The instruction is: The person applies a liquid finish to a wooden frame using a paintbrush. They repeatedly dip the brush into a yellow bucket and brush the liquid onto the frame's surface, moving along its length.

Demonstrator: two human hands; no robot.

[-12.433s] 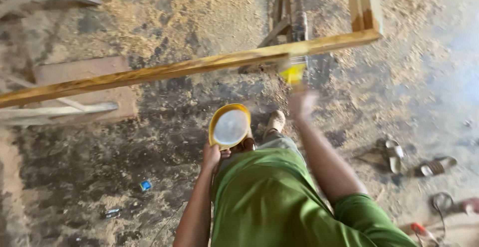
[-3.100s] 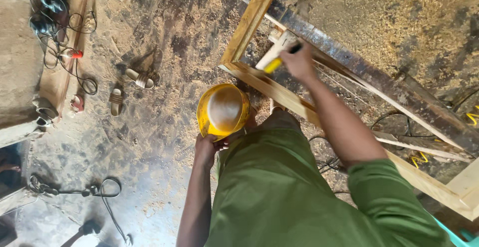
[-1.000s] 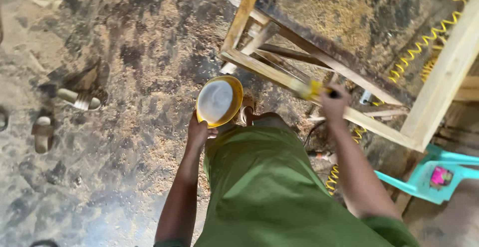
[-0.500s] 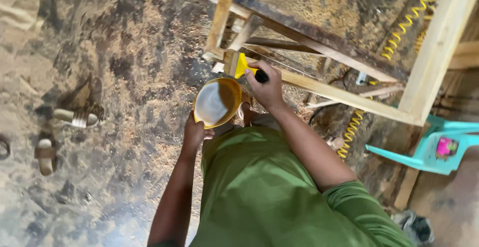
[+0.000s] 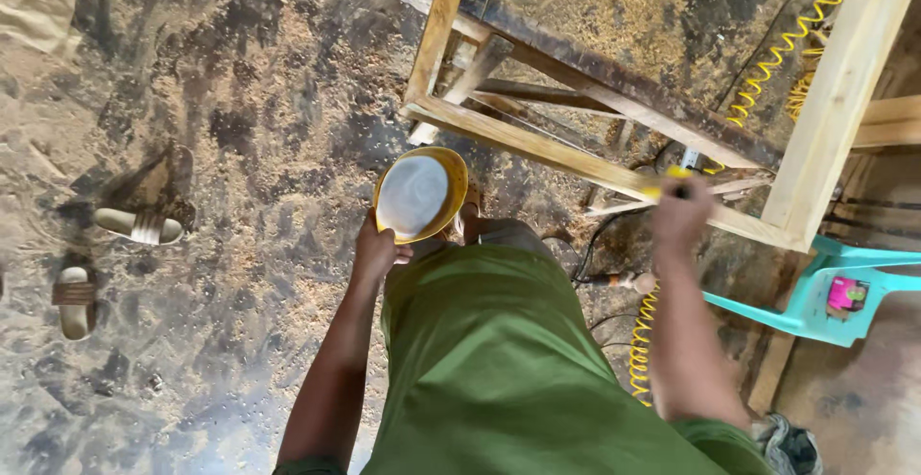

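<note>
Below the wooden frame [image 5: 537, 145], the left hand [image 5: 377, 249] is wrapped around the near rim of a yellow bowl [image 5: 419, 194] of pale liquid, held level just in front of the green shirt [image 5: 489, 360]. Off to the other side, the right hand [image 5: 679, 214] is closed on a yellow-handled brush [image 5: 664, 182] pressed against the frame's near rail; its bristles are blurred. A coiled yellow hose [image 5: 641, 345] hangs beside that forearm, with two sandals [image 5: 106, 254] well apart beyond the left arm.
</note>
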